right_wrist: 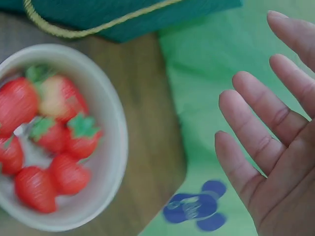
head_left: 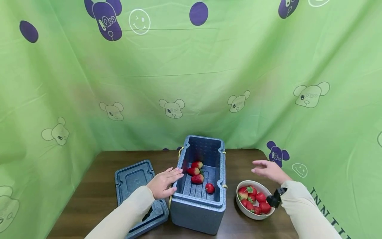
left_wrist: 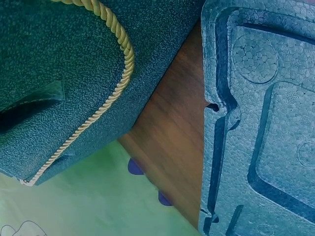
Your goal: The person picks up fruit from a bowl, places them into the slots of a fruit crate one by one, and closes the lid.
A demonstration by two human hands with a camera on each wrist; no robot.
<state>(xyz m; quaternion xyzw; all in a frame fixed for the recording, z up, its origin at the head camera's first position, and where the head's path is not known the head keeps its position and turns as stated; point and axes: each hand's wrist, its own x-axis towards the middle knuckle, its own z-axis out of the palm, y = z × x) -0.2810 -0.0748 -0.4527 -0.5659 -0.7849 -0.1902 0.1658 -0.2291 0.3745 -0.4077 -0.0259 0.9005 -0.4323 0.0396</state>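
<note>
A blue foam box (head_left: 197, 215) stands uncovered on the table, with several strawberries (head_left: 197, 179) lying on its ribbed floor. My left hand (head_left: 165, 182) rests on the box's left rim, fingers straight. Over the table's right side, my right hand (head_left: 270, 171) hovers above and behind a white bowl (head_left: 255, 217), holding nothing. In the right wrist view its fingers (right_wrist: 258, 105) are spread and relaxed, apart from the bowl. Several red strawberries (right_wrist: 69, 174) with green leaves fill much of that bowl. The left hand itself does not appear in the left wrist view.
Left of the box lies its blue foam lid (head_left: 135, 181), partly under my left forearm. A yellow rope (left_wrist: 129, 59) hangs along the box's side. The brown wooden table (head_left: 89, 199) meets a green printed curtain (head_left: 191, 73) at the back and sides.
</note>
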